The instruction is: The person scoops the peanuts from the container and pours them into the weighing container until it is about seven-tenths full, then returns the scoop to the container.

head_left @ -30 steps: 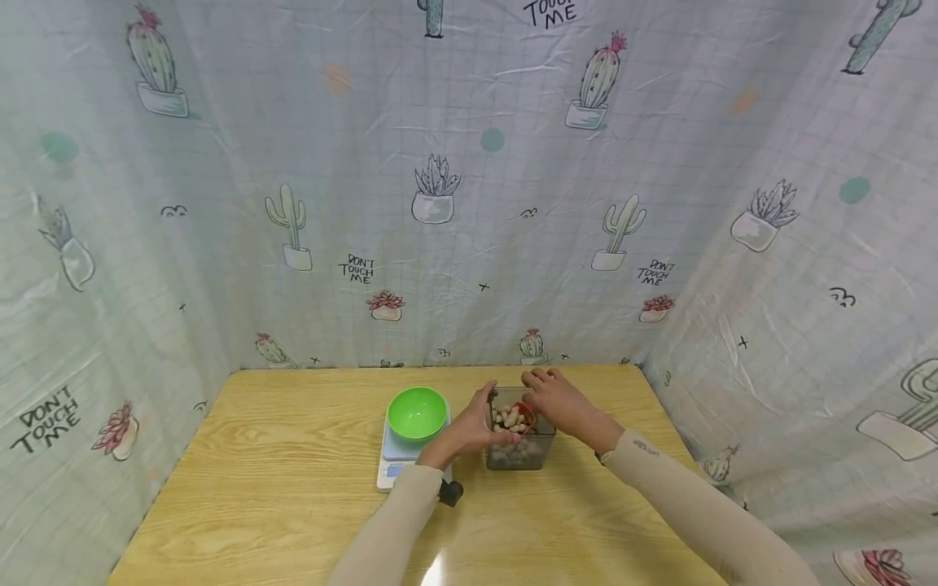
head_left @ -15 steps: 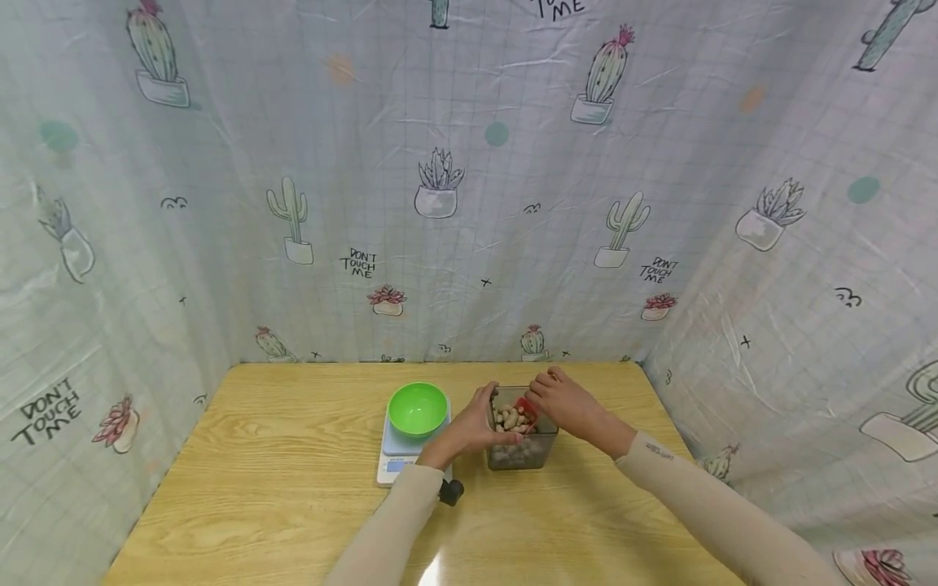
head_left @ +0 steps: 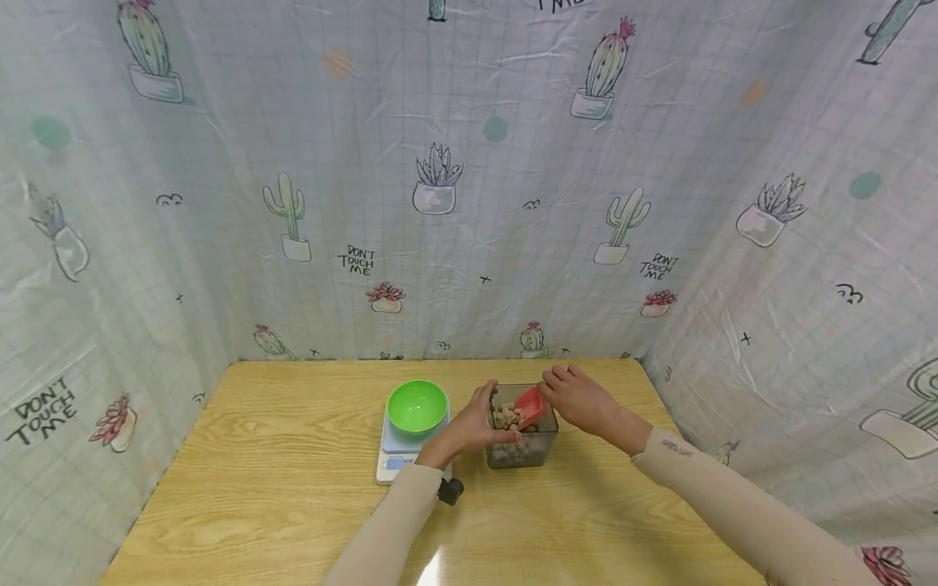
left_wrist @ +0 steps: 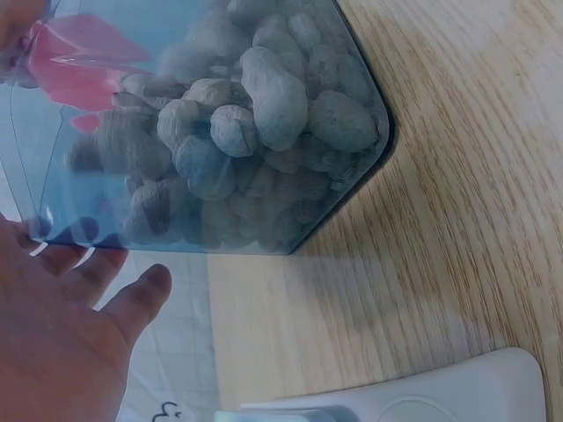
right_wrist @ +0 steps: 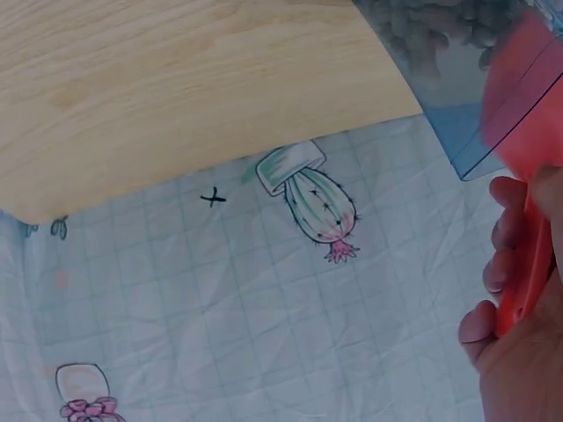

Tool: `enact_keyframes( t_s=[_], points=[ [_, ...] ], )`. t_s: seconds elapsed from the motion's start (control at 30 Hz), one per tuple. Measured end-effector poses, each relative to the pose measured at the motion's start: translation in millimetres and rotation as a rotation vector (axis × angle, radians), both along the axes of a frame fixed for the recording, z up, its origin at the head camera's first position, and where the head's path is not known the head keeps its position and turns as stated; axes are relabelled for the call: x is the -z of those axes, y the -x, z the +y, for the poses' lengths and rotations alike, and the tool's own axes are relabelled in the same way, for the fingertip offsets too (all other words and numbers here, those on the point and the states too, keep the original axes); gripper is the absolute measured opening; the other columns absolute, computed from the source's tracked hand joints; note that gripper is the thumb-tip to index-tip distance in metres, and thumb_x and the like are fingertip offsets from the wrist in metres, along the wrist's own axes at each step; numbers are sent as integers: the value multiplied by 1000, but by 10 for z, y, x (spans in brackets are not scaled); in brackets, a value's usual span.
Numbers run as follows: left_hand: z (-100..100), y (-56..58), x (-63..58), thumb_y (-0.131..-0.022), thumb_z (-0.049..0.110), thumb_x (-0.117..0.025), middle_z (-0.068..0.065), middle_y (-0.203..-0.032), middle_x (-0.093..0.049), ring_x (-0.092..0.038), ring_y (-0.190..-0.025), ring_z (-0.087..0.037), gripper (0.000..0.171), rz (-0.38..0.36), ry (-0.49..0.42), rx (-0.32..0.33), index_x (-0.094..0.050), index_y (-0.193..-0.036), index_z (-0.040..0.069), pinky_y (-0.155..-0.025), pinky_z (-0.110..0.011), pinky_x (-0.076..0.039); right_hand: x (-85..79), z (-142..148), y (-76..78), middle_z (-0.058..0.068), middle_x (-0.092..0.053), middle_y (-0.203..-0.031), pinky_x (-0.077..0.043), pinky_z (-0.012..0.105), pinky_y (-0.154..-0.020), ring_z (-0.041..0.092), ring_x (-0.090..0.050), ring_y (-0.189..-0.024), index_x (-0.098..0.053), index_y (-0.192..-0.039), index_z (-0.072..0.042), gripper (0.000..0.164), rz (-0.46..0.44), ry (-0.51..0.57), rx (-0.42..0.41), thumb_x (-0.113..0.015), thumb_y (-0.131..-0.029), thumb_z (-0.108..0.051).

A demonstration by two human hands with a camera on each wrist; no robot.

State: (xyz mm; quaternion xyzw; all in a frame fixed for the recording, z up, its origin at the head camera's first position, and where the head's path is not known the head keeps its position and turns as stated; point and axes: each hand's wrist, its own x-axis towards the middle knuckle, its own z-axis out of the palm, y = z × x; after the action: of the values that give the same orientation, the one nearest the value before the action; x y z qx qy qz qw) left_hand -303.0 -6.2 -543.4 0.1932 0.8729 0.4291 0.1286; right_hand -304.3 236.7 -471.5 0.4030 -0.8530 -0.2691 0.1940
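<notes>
While the left hand (head_left: 467,426) grips a clear container (head_left: 517,454) by its left side, the right hand (head_left: 582,400) holds a red scoop (head_left: 531,406) in it.
The scoop leans inside the container's right part, its long axis slanting from the handle (right_wrist: 530,268), at the far right and higher, to the mouth, lower and toward the near left, at the peanuts (head_left: 506,417); whether it touches them I cannot tell. The right hand's fingers wrap the handle closely; the left thumb lies along the near side, its fingers at the far left corner. Left of the container, a green bowl (head_left: 418,407) sits on a white scale (head_left: 388,470). All stand on a pale wood-grain table (head_left: 286,464), with a cactus-print curtain (head_left: 476,244) along its far edge and both sides.
</notes>
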Motion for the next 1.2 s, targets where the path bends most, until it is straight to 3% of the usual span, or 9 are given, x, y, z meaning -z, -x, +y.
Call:
enact_keyframes(
  t_s=[0.3, 0.53, 0.8, 1.2],
  points=[
    [-1, 8, 21, -77, 56, -77, -11, -163, -20, -41, -140, -34, 113, 0, -1, -6, -9, -159, 21, -107, -50, -44, -79, -77, 11, 3, -59, -111, -43, 36, -81, 21, -51, -98, -64, -116, -13, 24, 5, -32, -10, -66, -95, -23],
    [-9, -6, 12, -79, 56, -75, -10, -165, -14, -34, -145, -35, 112, -12, -20, 3, -6, -160, 21, -109, -52, -41, 20, -211, 60, 3, -60, -113, -39, 35, -79, 21, -50, -98, -66, -118, -13, 28, 25, -126, -16, -69, -92, -25],
    [7, -23, 35, -77, 58, -75, -9, -165, -16, -41, -141, -33, 112, 31, -24, 2, -8, -160, 21, -105, -50, -45, 95, -201, 102, 2, -64, -109, -46, 35, -83, 20, -55, -98, -68, -113, -14, 25, -63, -53, -32, -72, -89, -22],
    [-19, -51, 27, -80, 57, -74, -6, -165, -14, -42, -140, -32, 110, 7, -21, 8, -6, -160, 25, -104, -50, -46, 235, -227, 129, -1, -64, -104, -40, 32, -73, 17, -54, -90, -67, -108, -17, 21, -183, 30, -45, -72, -88, -19]
  ],
)
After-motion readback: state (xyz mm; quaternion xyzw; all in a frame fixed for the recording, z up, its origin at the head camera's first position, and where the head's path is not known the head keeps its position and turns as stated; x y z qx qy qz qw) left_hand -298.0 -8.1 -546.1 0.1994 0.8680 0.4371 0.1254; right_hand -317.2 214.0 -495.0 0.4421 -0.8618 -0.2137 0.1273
